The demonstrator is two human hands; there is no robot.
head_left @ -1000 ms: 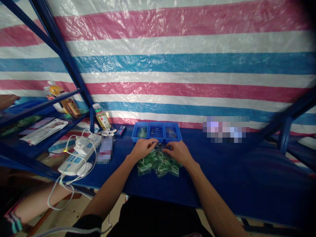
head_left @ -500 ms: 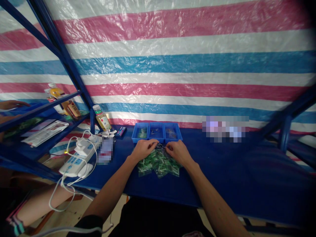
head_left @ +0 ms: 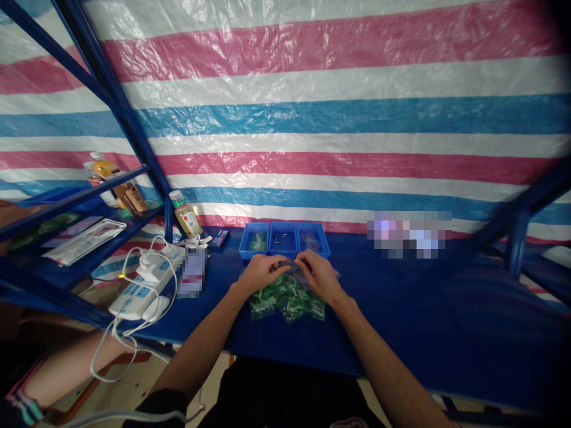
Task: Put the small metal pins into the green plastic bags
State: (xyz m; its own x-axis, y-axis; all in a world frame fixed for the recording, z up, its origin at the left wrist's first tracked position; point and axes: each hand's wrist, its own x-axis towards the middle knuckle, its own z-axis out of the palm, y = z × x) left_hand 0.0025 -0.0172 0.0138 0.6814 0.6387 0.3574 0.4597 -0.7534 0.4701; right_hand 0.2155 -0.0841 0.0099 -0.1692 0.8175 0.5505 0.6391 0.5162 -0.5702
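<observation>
Both my hands meet over a pile of small clear plastic bags (head_left: 288,300) with green contents, on the blue table. My left hand (head_left: 262,271) is closed in a pinch at the pile's far edge. Dark small pieces show by its fingertips, but what it grips is too small to name. My right hand (head_left: 317,274) is closed, its fingers bent down on a see-through plastic bag (head_left: 298,268) at the top of the pile. Just beyond the hands stands a blue three-part tray (head_left: 268,242). Greenish packets lie in its left part, thin metal pieces in the middle, small brownish pieces in the right.
Left of me lie a white power strip (head_left: 134,296) with tangled cables, a blurred flat item (head_left: 193,270) and a small blue box (head_left: 220,238). A drink bottle (head_left: 185,214) stands behind them. Blue frame posts (head_left: 129,134) flank the table (head_left: 414,321). Someone's leg (head_left: 75,365) shows lower left.
My right hand has shifted slightly left, its fingers closer to my left hand. See-through plastic now shows between them, where dark small pieces were plainer before.
</observation>
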